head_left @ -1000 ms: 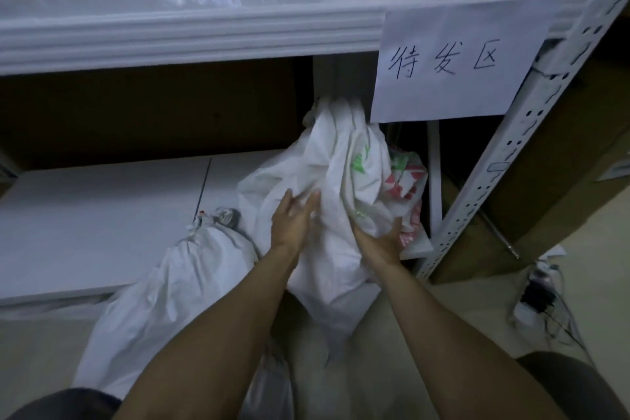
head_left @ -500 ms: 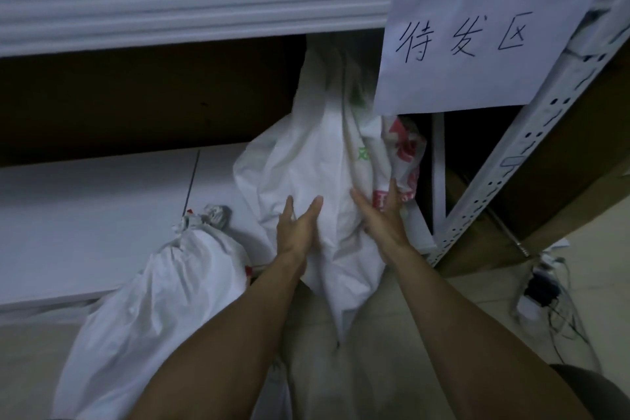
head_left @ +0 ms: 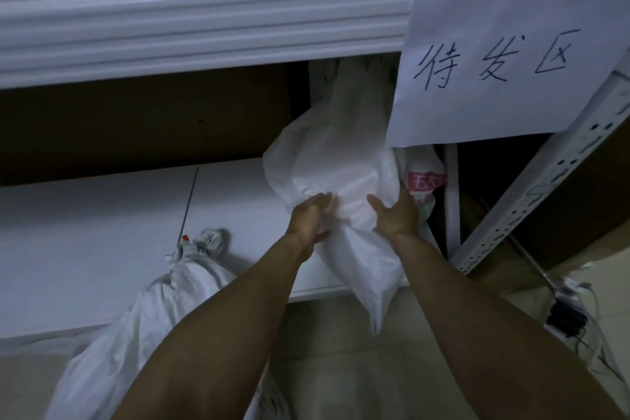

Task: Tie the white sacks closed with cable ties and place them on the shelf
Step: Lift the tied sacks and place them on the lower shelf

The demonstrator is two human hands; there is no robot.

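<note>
A white sack stands tilted on the right end of the lower white shelf, its top hidden behind a paper sign and its bottom corner hanging over the shelf edge. My left hand presses flat against the sack's left side. My right hand cups its right side. A second white sack, tied at the neck with a small red tag, leans against the shelf's front edge at the lower left.
A handwritten paper sign hangs from the upper shelf. A printed pink-and-white bag sits behind the held sack. A perforated white upright stands on the right. Cables and a plug lie on the floor.
Both hands have pushed the sack up and deeper onto the shelf, so its top now sits behind the sign. The camera has moved closer.
</note>
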